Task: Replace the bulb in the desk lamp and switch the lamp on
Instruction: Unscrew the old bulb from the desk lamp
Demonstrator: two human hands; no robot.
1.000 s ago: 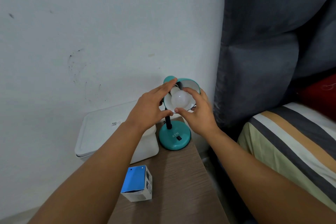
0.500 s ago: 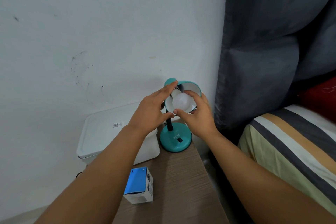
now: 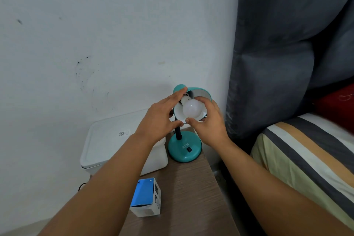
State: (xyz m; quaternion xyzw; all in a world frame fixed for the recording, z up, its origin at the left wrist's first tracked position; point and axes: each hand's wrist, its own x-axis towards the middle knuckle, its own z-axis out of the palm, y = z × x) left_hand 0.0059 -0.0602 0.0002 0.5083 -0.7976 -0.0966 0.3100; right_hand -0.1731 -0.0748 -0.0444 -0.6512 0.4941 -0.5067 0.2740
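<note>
A grey padded headboard (image 3: 283,44) and a striped bed (image 3: 306,151) fill the right side. Beside them a wood-grain bench (image 3: 191,193) carries a white lidded plastic bin (image 3: 107,143), a teal desk lamp (image 3: 184,147) and a small blue-and-white carton (image 3: 146,198). The left hand (image 3: 161,120) steadies the lamp's shade, fingers spread. The right hand (image 3: 208,120) grips the frosted white bulb (image 3: 192,109) sitting in the shade's socket.

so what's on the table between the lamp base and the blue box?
Head view: nothing. The stretch of wood table from the lamp base to the blue box is bare. The white bin sits off to the side.
</note>
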